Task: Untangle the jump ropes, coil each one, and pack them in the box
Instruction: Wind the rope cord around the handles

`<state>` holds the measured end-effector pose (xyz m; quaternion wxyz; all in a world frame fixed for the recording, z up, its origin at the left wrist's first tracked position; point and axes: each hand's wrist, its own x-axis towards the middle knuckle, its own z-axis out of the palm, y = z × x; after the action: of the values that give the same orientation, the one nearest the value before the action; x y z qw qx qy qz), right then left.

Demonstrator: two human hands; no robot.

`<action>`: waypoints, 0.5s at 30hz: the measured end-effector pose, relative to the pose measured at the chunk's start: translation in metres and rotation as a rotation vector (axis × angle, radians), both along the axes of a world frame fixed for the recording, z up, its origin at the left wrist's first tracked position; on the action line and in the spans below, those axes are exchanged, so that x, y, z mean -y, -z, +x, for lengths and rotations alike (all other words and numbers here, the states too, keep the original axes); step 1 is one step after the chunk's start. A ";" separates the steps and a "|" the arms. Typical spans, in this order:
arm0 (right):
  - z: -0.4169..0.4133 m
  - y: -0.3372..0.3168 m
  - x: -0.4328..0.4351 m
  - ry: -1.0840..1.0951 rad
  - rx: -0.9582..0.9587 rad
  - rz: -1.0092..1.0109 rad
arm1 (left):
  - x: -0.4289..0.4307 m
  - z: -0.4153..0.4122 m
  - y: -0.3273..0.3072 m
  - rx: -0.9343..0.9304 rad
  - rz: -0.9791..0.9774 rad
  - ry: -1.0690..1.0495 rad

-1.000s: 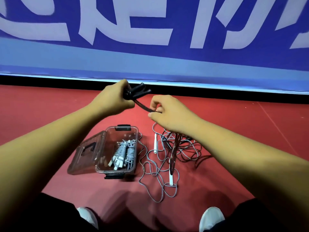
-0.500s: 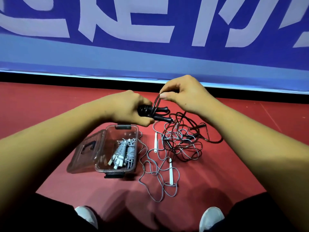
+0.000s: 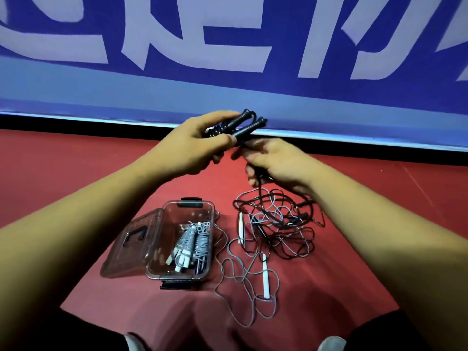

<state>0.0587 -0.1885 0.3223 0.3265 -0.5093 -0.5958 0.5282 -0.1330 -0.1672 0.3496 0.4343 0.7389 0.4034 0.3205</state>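
Red sports floor (image 3: 76, 173) runs up to a black skirting and a blue banner (image 3: 228, 97); its big pale characters are cropped and unreadable. The left hand (image 3: 192, 148) is curled round two black handles (image 3: 243, 125) with cord wound about them, held above the floor. Just beside it, the right hand (image 3: 278, 160) closes on the cord (image 3: 259, 184), which drops into a dark tangle (image 3: 278, 219) on the floor. Left of the tangle stands a clear box (image 3: 187, 206), lid (image 3: 126, 247) open, with coiled grey ropes (image 3: 192, 244) inside. A loose grey rope (image 3: 243, 274) lies just right of the box.
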 end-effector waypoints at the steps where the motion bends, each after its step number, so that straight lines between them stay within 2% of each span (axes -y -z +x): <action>1: -0.004 0.002 -0.001 -0.010 0.044 -0.024 | -0.006 -0.002 0.002 -0.005 0.005 -0.038; 6: -0.021 0.003 -0.010 0.046 0.057 -0.052 | -0.035 -0.019 0.011 -0.130 0.038 -0.166; 9: -0.024 0.005 -0.014 0.005 0.068 -0.118 | -0.043 -0.022 0.020 -0.284 0.095 -0.140; 12: -0.025 0.005 -0.016 -0.034 0.084 -0.155 | -0.047 -0.025 0.028 -0.351 0.123 -0.154; 15: -0.030 0.005 -0.015 -0.012 -0.025 -0.244 | -0.050 -0.025 0.031 -0.448 0.195 -0.230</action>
<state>0.0283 -0.1734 0.3178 0.2663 -0.5351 -0.5260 0.6050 -0.1583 -0.1173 0.3187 0.2214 0.7792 0.5379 0.2334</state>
